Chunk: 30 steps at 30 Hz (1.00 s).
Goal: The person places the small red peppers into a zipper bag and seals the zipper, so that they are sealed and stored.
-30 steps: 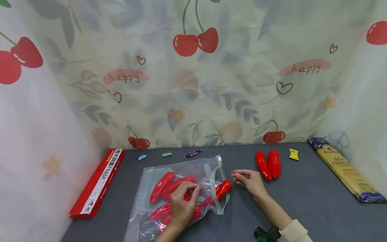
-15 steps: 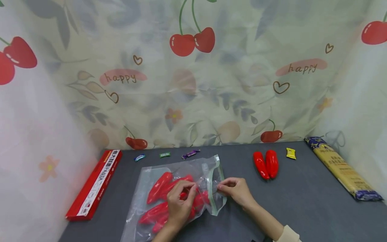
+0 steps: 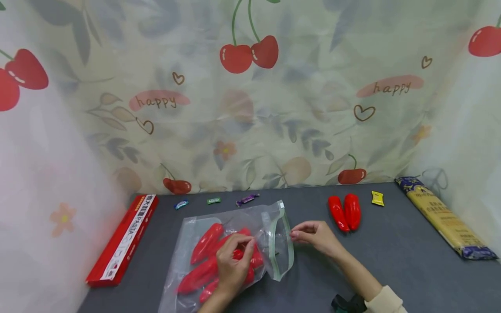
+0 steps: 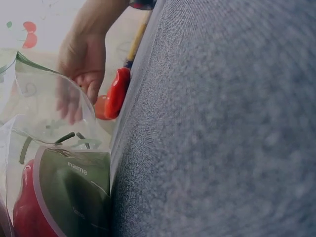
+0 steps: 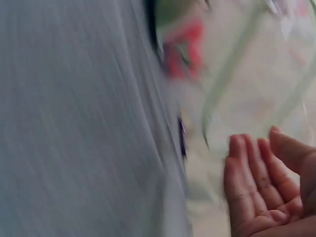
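Note:
A clear zip bag (image 3: 188,232) lies on the dark table with several red chili peppers (image 3: 207,243) inside. Its green-edged mouth (image 3: 291,252) gapes toward the right. My left hand (image 3: 235,263) pinches the upper film behind the mouth; the left wrist view leaves that hand out. Just right of the mouth is my right hand (image 3: 318,239), nothing between its thumb and fingers, as the right wrist view (image 5: 266,182) also tells. Inside the bag, pepper stems (image 4: 66,138) and a printed label (image 4: 74,197) show up close. Two more red peppers (image 3: 352,212) rest beyond the right hand.
Small wrapped candies line the back: blue (image 3: 181,204), green (image 3: 213,201), purple (image 3: 247,199) and yellow (image 3: 377,198). A red pasta box (image 3: 123,241) lies at the left, a yellow noodle packet (image 3: 446,219) at the right. A printed cloth (image 3: 250,130) hangs behind.
A red pepper held by its stem in my right hand went through the mouth into the bag and was let go. The right hand then drew back out to the right. My left hand kept its pinch.

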Each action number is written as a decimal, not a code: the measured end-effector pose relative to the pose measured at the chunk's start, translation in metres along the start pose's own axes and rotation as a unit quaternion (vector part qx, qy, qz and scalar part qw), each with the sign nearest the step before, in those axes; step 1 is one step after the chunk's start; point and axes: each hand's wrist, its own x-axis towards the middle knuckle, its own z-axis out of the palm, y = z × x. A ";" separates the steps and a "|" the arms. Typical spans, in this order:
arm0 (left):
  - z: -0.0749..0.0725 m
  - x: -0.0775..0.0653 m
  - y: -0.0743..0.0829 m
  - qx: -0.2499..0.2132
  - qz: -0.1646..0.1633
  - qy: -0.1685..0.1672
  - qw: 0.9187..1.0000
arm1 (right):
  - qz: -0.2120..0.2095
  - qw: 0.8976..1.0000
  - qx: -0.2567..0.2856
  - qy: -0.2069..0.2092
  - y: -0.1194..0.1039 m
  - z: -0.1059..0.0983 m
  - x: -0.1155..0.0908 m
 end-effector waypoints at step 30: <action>0.000 -0.006 -0.006 0.006 -0.008 -0.003 1.000 | 0.107 0.933 -0.200 0.280 0.030 -0.088 0.051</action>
